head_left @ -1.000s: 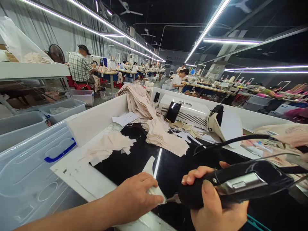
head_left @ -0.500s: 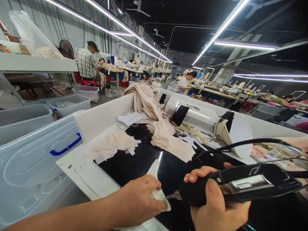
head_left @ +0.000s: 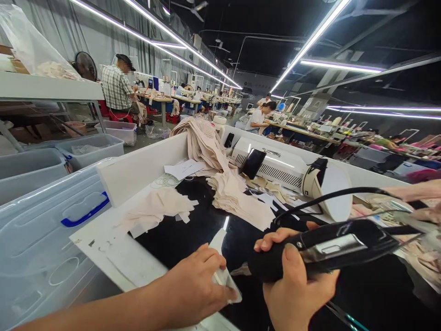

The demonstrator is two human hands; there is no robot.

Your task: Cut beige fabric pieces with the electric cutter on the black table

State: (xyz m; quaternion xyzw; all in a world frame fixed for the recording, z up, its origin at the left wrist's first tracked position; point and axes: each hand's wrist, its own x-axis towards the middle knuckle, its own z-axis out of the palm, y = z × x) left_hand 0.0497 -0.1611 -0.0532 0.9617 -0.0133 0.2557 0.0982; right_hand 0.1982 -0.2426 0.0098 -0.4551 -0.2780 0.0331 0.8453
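My left hand (head_left: pixel 196 282) is closed on a small off-white fabric piece (head_left: pixel 227 280), pressing it near the front edge of the black tabletop (head_left: pixel 193 239). One narrow end of the piece sticks out beyond my fingers. My right hand (head_left: pixel 292 280) wraps round a black corded hand tool (head_left: pixel 330 248) with a silver panel on its side; its exact kind I cannot make out. The tool's rounded dark end points toward the piece, with a gap between them. Further back lie a stack of cream fabric pieces (head_left: pixel 237 197) and a loose cream pile (head_left: pixel 161 209).
A white lamp-like machine (head_left: pixel 272 161) and a phone (head_left: pixel 254 163) stand at the back. Teal-handled scissors (head_left: pixel 346 317) lie at lower right. Another person's hand (head_left: pixel 423 200) is at the right edge. Clear plastic bins (head_left: pixel 37 248) stand left. The tool's cable (head_left: pixel 327 195) arches over the table.
The view has shifted slightly, so most things sit further left. My right hand and the tool have moved a little left and up. Another person's hand shows more at the right, and more of the scissors.
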